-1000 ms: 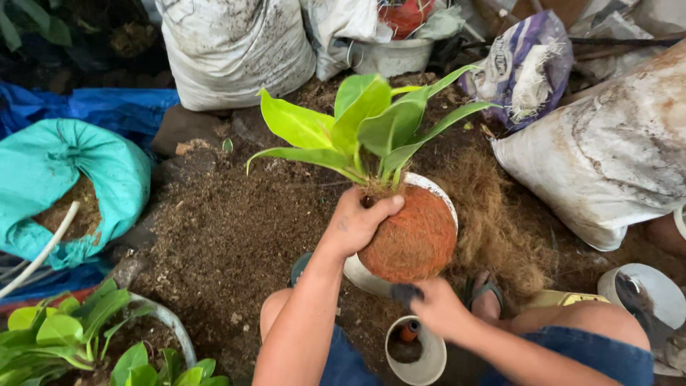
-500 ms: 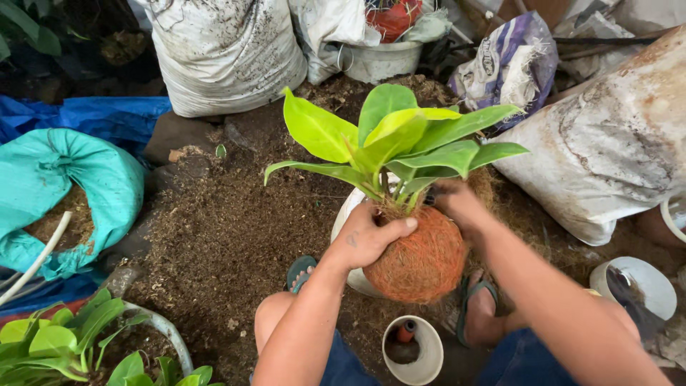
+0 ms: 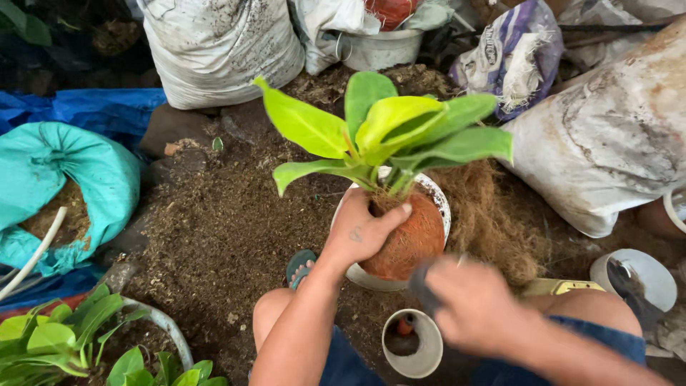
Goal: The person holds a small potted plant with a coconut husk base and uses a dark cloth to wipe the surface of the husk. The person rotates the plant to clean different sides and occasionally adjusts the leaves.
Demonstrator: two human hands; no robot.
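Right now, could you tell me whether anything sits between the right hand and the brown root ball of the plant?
Nothing visible does. The blurred right hand is just below the root ball, with only open air between; the left hand grips the ball's other side.

right hand [image 3: 475, 307] motion-blurred, its grip unclear, white pot [image 3: 371, 275] mostly hidden

A teal sack [image 3: 68, 189] lies left on the ground [image 3: 214, 236], white sacks [image 3: 214, 46] behind, and a small white pot [image 3: 411, 343] near.

Soil-strewn ground [image 3: 214, 236], dirty sacks [image 3: 214, 43], daylight
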